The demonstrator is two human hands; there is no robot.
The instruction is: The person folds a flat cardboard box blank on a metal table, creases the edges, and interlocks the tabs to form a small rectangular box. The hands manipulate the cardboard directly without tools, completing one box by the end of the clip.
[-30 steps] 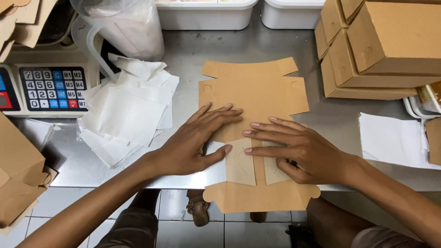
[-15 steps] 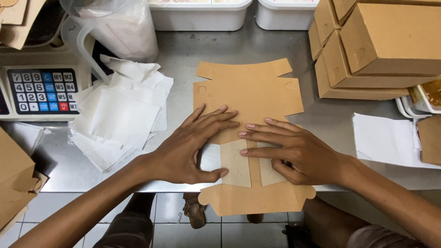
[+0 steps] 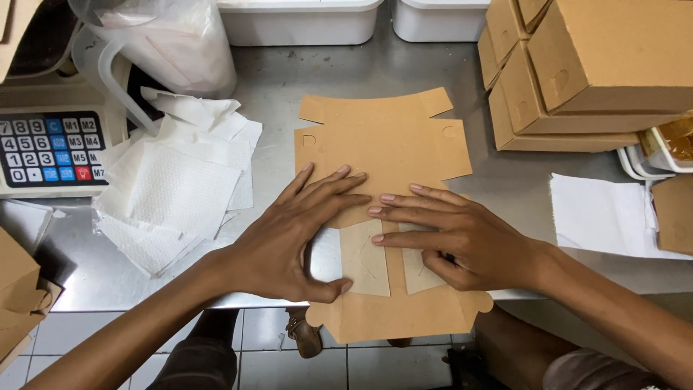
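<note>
Cardboard box blank (image 3: 386, 144) lies flat on the steel table (image 3: 346, 72), its near end overhanging the edge. Left of the blank lies a pile of paper napkins (image 3: 173, 195). Left hand (image 3: 289, 242) and right hand (image 3: 462, 242) press on the blank, fingers spread, grasping nothing. Right of the blank stand folded boxes (image 3: 585, 72).

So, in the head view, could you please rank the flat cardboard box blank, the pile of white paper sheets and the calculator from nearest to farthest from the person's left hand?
1. Flat cardboard box blank: directly under the left hand, which presses on it.
2. Pile of white paper sheets: just left of the hand, on the steel table.
3. Calculator: farthest, at the table's left edge.
</note>
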